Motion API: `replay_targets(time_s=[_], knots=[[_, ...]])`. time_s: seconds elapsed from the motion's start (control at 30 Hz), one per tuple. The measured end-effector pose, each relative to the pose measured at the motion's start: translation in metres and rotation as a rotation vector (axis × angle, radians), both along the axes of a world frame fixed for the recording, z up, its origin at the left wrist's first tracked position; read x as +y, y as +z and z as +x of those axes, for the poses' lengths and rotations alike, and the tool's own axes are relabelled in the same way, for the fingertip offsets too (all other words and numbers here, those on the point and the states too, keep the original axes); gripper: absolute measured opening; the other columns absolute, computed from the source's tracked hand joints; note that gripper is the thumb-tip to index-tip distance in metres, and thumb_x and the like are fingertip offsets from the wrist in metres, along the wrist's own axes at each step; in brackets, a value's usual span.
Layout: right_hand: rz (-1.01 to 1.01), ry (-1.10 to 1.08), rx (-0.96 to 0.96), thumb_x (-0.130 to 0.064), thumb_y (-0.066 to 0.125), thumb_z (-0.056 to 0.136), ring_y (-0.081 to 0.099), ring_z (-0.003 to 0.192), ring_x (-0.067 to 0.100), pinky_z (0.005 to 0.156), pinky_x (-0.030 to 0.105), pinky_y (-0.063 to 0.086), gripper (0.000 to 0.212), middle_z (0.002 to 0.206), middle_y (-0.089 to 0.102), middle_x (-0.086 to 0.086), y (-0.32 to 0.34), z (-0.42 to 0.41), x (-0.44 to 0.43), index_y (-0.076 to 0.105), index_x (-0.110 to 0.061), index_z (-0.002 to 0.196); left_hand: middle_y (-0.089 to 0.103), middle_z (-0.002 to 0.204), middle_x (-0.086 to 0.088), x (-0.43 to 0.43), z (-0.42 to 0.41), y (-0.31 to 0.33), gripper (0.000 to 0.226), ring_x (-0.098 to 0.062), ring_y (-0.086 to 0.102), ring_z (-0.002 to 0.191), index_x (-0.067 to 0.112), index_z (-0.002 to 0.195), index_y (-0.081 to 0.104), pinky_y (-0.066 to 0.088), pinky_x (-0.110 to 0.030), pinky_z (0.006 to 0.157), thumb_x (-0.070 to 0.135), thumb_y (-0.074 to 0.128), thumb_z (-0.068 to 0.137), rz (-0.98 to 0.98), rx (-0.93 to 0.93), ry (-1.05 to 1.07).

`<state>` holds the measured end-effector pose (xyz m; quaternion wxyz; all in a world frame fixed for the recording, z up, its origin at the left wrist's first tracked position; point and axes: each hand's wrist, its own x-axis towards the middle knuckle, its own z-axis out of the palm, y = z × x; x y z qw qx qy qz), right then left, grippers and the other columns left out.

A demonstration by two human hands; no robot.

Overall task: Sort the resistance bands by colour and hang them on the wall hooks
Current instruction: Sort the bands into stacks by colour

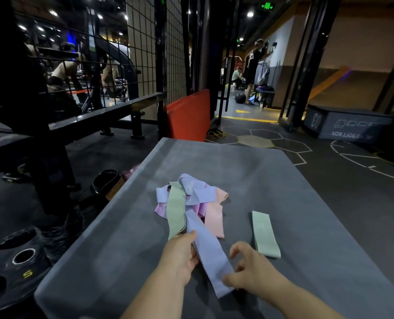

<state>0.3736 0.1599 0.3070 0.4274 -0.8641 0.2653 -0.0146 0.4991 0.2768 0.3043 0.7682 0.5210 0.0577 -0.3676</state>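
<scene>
The person's left hand [182, 256] gripped a lavender band [211, 256] about midway along its free length, fingers curled under it and thumb on top. The right hand [253, 270] sat just beside the band's near end, fingers loosely curled and lifted. Its thumb was at the band's edge, and it had hold of nothing that could be seen. Beyond the left hand, the lavender band ran up into the tangled pile [191, 199] on the grey tabletop [283, 180]. A green band [176, 212] lay alongside it there and touched the left hand's fingertips. The main risk was probably in the pull: the far end looked caught among the other loops, so a quick tug could drag the whole pile toward the hands, or sweep the green band off the tabletop's edge, which lay to the outside of the left hand. With only one hand truly holding, the stretchy fabric might also slip or snap back. Colour was a second hazard, since the dim light made the lavender loops, the lilac ones beneath and the pink band [212, 217] look close in shade, inviting a wrong match. A sorted green band [265, 234] lay flat just past the right hand and could be knocked askew by a careless sweep. No wall hooks were in view.
</scene>
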Motion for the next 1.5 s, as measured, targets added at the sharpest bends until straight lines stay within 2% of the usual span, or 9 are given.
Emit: replay_targets(time_s=[0.13, 0.47, 0.63, 0.83, 0.93, 1.07, 1.2, 1.37, 1.5], knots=[[0.003, 0.154, 0.094, -0.02, 0.068, 0.066, 0.039, 0.053, 0.008, 0.05, 0.02, 0.03, 0.04, 0.052, 0.045, -0.01, 0.006, -0.006, -0.008, 0.054, -0.032, 0.102, 0.065, 0.11, -0.017, -0.003, -0.004, 0.0, 0.025, -0.029, 0.063, 0.097, 0.003, 0.119, 0.056, 0.051, -0.036, 0.075, 0.012, 0.053, 0.097, 0.007, 0.005, -0.029], [-0.046, 0.241, 0.145, -0.012, 0.06, 0.075, 0.042, 0.056, -0.001, 0.059, 0.008, 0.037, 0.039, 0.068, 0.047, -0.014, 0.022, -0.027, -0.026, 0.058, -0.042, 0.1, 0.067, 0.101, -0.016, -0.008, -0.004, -0.003, 0.025, -0.025, 0.064, 0.088, -0.002, 0.117, 0.057, 0.05, -0.034, 0.071, 0.011, 0.052, 0.097, -0.042, 0.098, 0.024], [-0.081, 0.284, 0.215, -0.008, 0.059, 0.073, 0.054, 0.07, -0.014, 0.071, 0.003, 0.041, 0.04, 0.077, 0.063, -0.028, 0.032, -0.041, -0.035, 0.065, -0.045, 0.087, 0.068, 0.107, -0.016, -0.007, -0.003, -0.001, 0.023, -0.023, 0.065, 0.085, 0.001, 0.112, 0.062, 0.05, -0.031, 0.065, 0.011, 0.06, 0.092, -0.072, 0.147, 0.075], [-0.079, 0.207, 0.171, -0.014, 0.059, 0.067, 0.049, 0.063, -0.005, 0.064, 0.013, 0.041, 0.022, 0.064, 0.055, -0.021, 0.029, -0.065, -0.057, 0.064, -0.036, 0.066, 0.068, 0.089, -0.009, -0.003, -0.009, 0.008, 0.006, -0.02, 0.063, 0.076, 0.009, 0.095, 0.062, 0.047, -0.027, 0.064, 0.014, 0.061, 0.091, -0.078, 0.159, 0.089], [0.038, 0.152, 0.083, -0.02, 0.058, 0.062, 0.054, 0.068, 0.004, 0.067, 0.024, 0.042, 0.017, 0.071, 0.06, -0.009, 0.025, -0.081, -0.066, 0.067, -0.017, 0.077, 0.064, 0.086, -0.008, -0.002, -0.012, 0.009, 0.006, -0.018, 0.059, 0.073, 0.012, 0.096, 0.06, 0.045, -0.025, 0.061, 0.011, 0.06, 0.091, -0.052, 0.134, 0.098], [0.173, 0.085, 0.103, -0.014, 0.065, 0.082, 0.053, 0.06, 0.004, 0.057, 0.016, 0.04, 0.002, 0.07, 0.061, -0.005, 0.023, -0.096, -0.078, 0.066, -0.012, 0.083, 0.064, 0.08, -0.008, 0.003, -0.015, 0.008, 0.009, -0.018, 0.06, 0.069, 0.01, 0.091, 0.062, 0.052, -0.019, 0.045, 0.004, 0.055, 0.091, -0.006, 0.064, 0.045], [0.194, 0.032, 0.157, -0.014, 0.065, 0.078, 0.057, 0.066, 0.007, 0.057, 0.019, 0.043, 0.022, 0.089, 0.069, 0.001, 0.021, -0.106, -0.088, 0.066, -0.018, 0.1, 0.066, 0.083, -0.011, 0.01, -0.016, 0.006, 0.01, -0.021, 0.062, 0.072, 0.005, 0.096, 0.061, 0.053, -0.022, 0.043, 0.0, 0.053, 0.092, 0.031, 0.011, 0.037], [0.201, 0.016, 0.184, -0.004, 0.06, 0.077, 0.056, 0.079, 0.02, 0.061, 0.025, 0.046, 0.049, 0.109, 0.059, 0.017, 0.026, -0.118, -0.098, 0.056, -0.034, 0.115, 0.068, 0.082, -0.01, 0.019, -0.022, 0.005, 0.007, -0.019, 0.063, 0.073, 0.003, 0.092, 0.062, 0.052, -0.02, 0.043, -0.001, 0.057, 0.091, 0.09, -0.013, -0.015], [0.046, 0.024, 0.254, -0.001, 0.053, 0.08, 0.055, 0.073, 0.017, 0.066, 0.022, 0.049, 0.048, 0.103, 0.059, -0.005, 0.03, -0.127, -0.103, 0.059, -0.039, 0.108, 0.071, 0.066, -0.005, 0.025, -0.029, 0.004, 0.006, -0.017, 0.063, 0.071, 0.003, 0.089, 0.062, 0.053, -0.019, 0.046, 0.0, 0.058, 0.091, 0.178, -0.05, -0.124]])
